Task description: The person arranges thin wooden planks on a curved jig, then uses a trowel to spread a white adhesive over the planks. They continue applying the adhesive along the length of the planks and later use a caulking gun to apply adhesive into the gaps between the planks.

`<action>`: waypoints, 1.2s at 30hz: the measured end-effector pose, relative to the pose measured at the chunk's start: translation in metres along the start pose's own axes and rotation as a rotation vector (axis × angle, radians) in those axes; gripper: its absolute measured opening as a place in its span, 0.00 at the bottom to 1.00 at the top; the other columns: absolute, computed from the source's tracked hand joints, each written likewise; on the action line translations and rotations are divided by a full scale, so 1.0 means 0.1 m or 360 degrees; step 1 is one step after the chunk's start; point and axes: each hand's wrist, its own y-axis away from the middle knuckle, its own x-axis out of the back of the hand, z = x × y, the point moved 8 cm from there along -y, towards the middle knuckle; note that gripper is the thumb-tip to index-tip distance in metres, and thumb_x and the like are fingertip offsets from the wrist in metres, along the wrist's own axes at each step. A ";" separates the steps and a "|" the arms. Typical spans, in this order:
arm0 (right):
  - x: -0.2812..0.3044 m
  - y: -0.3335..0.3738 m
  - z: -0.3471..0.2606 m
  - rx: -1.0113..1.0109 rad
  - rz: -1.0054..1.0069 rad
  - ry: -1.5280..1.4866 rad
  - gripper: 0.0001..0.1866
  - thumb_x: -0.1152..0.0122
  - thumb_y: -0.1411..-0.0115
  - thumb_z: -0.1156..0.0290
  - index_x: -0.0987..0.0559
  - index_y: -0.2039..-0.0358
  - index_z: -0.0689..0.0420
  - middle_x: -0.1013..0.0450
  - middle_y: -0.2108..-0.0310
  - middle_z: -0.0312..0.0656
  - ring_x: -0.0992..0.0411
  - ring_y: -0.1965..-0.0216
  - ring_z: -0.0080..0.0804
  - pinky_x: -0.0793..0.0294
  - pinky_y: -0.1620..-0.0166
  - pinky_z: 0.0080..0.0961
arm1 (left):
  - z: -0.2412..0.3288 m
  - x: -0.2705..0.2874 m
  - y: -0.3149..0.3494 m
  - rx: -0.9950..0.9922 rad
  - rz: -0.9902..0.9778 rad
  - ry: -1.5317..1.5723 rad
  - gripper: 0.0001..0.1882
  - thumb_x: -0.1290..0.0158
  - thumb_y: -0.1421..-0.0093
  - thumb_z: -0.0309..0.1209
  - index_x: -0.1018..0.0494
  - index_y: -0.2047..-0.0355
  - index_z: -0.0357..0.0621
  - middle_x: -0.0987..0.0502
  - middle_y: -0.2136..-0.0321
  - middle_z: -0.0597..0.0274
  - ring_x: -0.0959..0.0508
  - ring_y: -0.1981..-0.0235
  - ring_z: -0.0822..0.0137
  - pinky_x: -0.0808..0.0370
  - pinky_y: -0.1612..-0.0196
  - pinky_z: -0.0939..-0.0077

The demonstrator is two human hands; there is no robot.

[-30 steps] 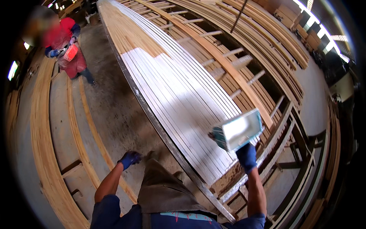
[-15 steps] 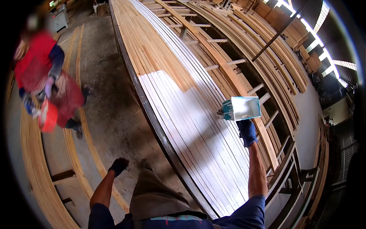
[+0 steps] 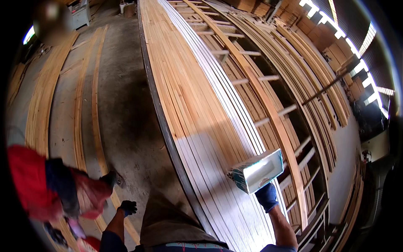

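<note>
My right hand (image 3: 267,196), in a dark blue glove, grips a box-shaped open container (image 3: 263,169), teal outside and white inside, coated with white paint. It is tilted over the right side of a long row of narrow wooden strips (image 3: 184,84). The near part of these strips is wet white (image 3: 210,176); farther off they are bare wood, except for white strips (image 3: 210,59) along the right edge. Whether the container touches the strips I cannot tell. My left hand (image 3: 128,207), also gloved, hangs by my leg above the floor, fingers apart and holding nothing.
A dark metal edge (image 3: 161,113) borders the strips on the left. To the right runs a rack with wooden rungs (image 3: 287,110) and long boards (image 3: 268,98). Boards (image 3: 52,90) lie on the floor at left, where a person in red (image 3: 31,185) stands close by.
The view has advanced along the strips, and the white area's edge lies farther right. The container has turned and sits lower in view. The co-worker with the red bucket is now lower left.
</note>
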 end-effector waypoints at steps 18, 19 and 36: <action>-0.94 -7.24 -3.11 0.0261 0.0047 -0.0074 0.13 0.53 0.40 0.63 0.23 0.63 0.57 0.26 0.65 0.58 0.29 0.62 0.59 0.30 0.61 0.49 | 5.36 2.22 -0.40 -0.0607 -0.0142 0.0356 0.10 0.53 0.37 0.29 0.26 0.59 0.37 0.22 0.67 0.54 0.21 0.70 0.63 0.24 0.71 0.72; -0.99 -7.63 -3.34 0.0266 0.0059 -0.0079 0.13 0.53 0.40 0.64 0.23 0.63 0.57 0.26 0.65 0.58 0.29 0.61 0.60 0.30 0.60 0.49 | 5.64 2.40 -0.49 -0.0706 -0.0112 0.0154 0.10 0.53 0.38 0.28 0.26 0.60 0.37 0.22 0.66 0.55 0.21 0.69 0.63 0.24 0.69 0.71; -2.10 -13.44 -6.17 0.0409 0.0032 -0.0241 0.12 0.48 0.46 0.69 0.20 0.65 0.59 0.25 0.63 0.56 0.26 0.60 0.53 0.27 0.57 0.42 | 7.15 5.13 -1.31 0.0184 -0.0033 0.0726 0.13 0.57 0.35 0.38 0.30 0.71 0.45 0.26 0.77 0.59 0.26 0.78 0.63 0.32 0.79 0.70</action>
